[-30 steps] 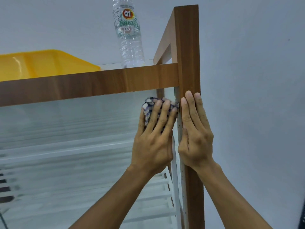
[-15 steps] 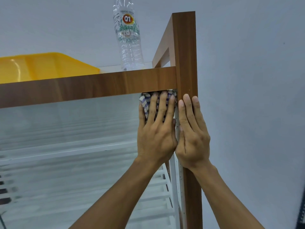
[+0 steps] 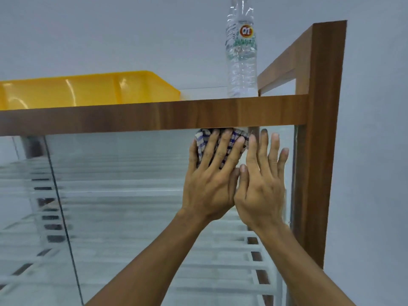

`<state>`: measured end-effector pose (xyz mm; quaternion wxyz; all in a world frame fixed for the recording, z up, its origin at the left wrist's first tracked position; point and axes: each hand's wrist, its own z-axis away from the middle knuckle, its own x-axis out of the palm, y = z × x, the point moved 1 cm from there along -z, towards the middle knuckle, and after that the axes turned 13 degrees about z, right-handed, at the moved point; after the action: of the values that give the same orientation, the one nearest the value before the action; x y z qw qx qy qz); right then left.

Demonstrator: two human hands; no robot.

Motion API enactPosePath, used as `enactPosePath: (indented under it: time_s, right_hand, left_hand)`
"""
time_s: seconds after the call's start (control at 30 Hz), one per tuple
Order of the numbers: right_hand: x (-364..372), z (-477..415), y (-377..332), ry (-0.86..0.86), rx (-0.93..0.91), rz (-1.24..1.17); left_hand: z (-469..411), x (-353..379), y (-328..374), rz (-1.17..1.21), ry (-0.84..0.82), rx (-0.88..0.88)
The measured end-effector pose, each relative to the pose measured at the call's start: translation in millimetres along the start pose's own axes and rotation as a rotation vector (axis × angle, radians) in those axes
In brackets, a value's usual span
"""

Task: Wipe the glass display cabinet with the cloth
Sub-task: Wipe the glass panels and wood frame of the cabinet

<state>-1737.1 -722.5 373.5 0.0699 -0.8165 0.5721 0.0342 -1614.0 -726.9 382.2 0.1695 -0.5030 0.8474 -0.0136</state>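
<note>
Head view: left hand (image 3: 209, 184), fingers (image 3: 220, 149) straight, on cloth (image 3: 201, 142); right hand (image 3: 260, 191) likewise on glass (image 3: 132, 173).

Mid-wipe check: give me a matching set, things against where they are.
1. checked blue-and-white cloth
2. clear plastic water bottle
3. yellow plastic tub
4. right hand

A. upright atop the wood-framed cabinet, right end
B. flat on the glass beside the cloth
C. atop the cabinet, left
D. pressed to the glass under the left hand

Pairs: 1-D, 2-A, 3-C, 4-B

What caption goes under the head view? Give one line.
Left hand presses cloth to the glass under the wooden rail; right hand flat beside it.
</note>
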Motion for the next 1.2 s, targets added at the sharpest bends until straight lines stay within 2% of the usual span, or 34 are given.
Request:
enactPosePath:
  time_s: [0.2,0.47,0.57,0.67,0.77,0.83,0.93,1.0,1.03,1.13,1.17,1.2]
  right_hand:
    - [27.6,2.1,-69.9,-0.034,-0.059,0.004]
    - [67.6,2.1,-201.5,-0.052,-0.180,-0.026]
    - [79.6,5.2,-237.9,-0.045,-0.137,0.015]
    - [92.0,12.9,-269.3,-0.035,-0.151,0.014]
    - [98.3,18.8,-284.9,-0.032,-0.144,0.060]
    - [99.9,20.1,-287.1,-0.035,-0.139,0.074]
    - [100.5,20.2,-284.0,-0.044,-0.171,0.102]
    - [101.8,22.2,-281.6,-0.038,-0.194,0.111]
    - [102.2,23.5,-280.4,-0.034,-0.202,0.113]
    - [102.5,24.2,-275.7,-0.014,-0.213,0.096]
    - [102.0,25.5,-273.5,-0.014,-0.215,0.087]
    - [101.0,28.2,-270.8,-0.015,-0.220,0.077]
  left_hand:
    - [28.9,-39.4,-63.0,-0.066,0.033,-0.064]
    - [76.4,-105.3,-178.2,-0.077,0.043,-0.125]
    - [91.7,-127.8,-213.4,-0.053,0.023,-0.133]
    - [108.0,-146.6,-249.5,-0.039,0.083,-0.192]
    - [126.9,-155.5,-264.6,0.005,0.189,-0.370]
    - [139.7,-153.7,-258.9,0.037,0.193,-0.424]
    - [143.7,-153.6,-254.9,0.039,0.058,-0.245]
    - [135.3,-159.9,-270.8,0.022,0.044,-0.155]
    - [133.2,-162.7,-279.7,0.017,0.082,-0.181]
    - [143.5,-158.4,-272.7,0.048,0.262,-0.435]
    - [149.3,-151.0,-257.9,0.067,0.248,-0.466]
    - [155.4,-142.4,-241.2,0.085,0.184,-0.424]
